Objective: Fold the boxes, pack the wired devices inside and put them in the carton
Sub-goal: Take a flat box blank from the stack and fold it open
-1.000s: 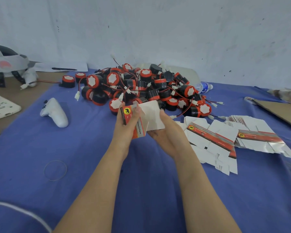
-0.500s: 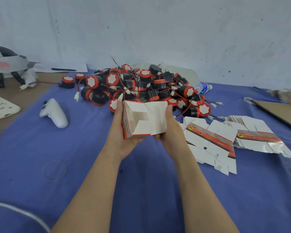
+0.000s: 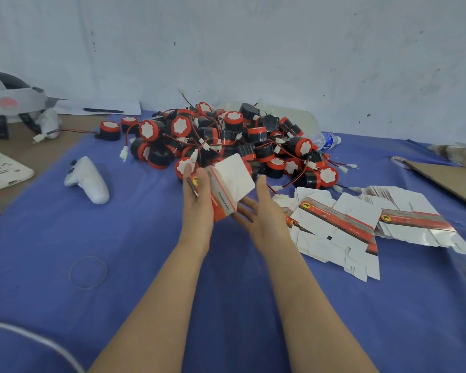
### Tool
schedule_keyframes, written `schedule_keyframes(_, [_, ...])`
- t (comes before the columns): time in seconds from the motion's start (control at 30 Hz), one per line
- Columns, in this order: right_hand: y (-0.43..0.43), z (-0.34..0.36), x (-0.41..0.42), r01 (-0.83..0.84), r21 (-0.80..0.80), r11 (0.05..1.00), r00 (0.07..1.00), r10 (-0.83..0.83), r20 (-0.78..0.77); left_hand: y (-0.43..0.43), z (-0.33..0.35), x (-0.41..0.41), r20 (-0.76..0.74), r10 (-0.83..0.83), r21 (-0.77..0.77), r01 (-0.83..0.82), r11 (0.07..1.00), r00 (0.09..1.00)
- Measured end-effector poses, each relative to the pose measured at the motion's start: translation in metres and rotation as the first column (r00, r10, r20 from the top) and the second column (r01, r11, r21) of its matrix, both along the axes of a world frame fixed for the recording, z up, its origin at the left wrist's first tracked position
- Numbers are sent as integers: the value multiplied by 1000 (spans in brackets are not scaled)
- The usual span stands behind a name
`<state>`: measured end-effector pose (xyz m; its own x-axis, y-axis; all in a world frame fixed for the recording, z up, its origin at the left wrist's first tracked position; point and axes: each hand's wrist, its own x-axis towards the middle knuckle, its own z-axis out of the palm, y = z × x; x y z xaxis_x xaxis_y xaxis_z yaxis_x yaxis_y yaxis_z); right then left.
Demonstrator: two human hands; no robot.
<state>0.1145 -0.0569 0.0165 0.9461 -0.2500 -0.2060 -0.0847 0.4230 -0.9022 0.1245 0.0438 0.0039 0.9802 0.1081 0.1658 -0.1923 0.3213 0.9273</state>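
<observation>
My left hand (image 3: 198, 200) grips a small white and red box (image 3: 230, 188), held up above the blue cloth with one white face turned toward me. My right hand (image 3: 258, 211) is beside it on the right, fingers spread and straight, its fingertips just under the box's lower corner. Behind the hands lies a heap of black and red wired devices (image 3: 226, 141) with white connectors. A stack of flat unfolded boxes (image 3: 339, 227) lies to the right of my right hand.
A white controller (image 3: 89, 180) and a rubber band (image 3: 88, 271) lie on the blue cloth (image 3: 119, 238) at the left. A water bottle (image 3: 327, 140) sits behind the heap. Brown cardboard (image 3: 447, 179) lies at the far right, a white headset (image 3: 8, 103) at the far left.
The box has been turned from showing its open inside to a closed white face. My right hand has let go of it and opened beside it; my left hand keeps hold.
</observation>
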Motion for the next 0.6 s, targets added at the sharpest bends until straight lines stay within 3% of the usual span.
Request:
schedule_keyframes(0.1, [5,-9,-1,48,-465,884,984,39,175,-1,-7,1,158,196,321,-238,917,968])
schedule_keyframes(0.2, [2,-12,-2,184,-620,763,968,-31,249,0,-14,1,229,245,496,-330,803,942])
schedule_keyframes(0.3, [-3,-16,-1,260,-708,656,961,-105,255,1,-17,-2,100,251,589,-261,765,963])
schedule_keyframes(0.5, [-3,-16,0,346,-617,707,937,-226,267,0,-13,-4,84,375,567,-354,744,923])
schedule_keyframes(0.6, [-4,-18,2,308,-739,599,951,-227,212,-1,-11,-1,-58,393,425,-334,841,918])
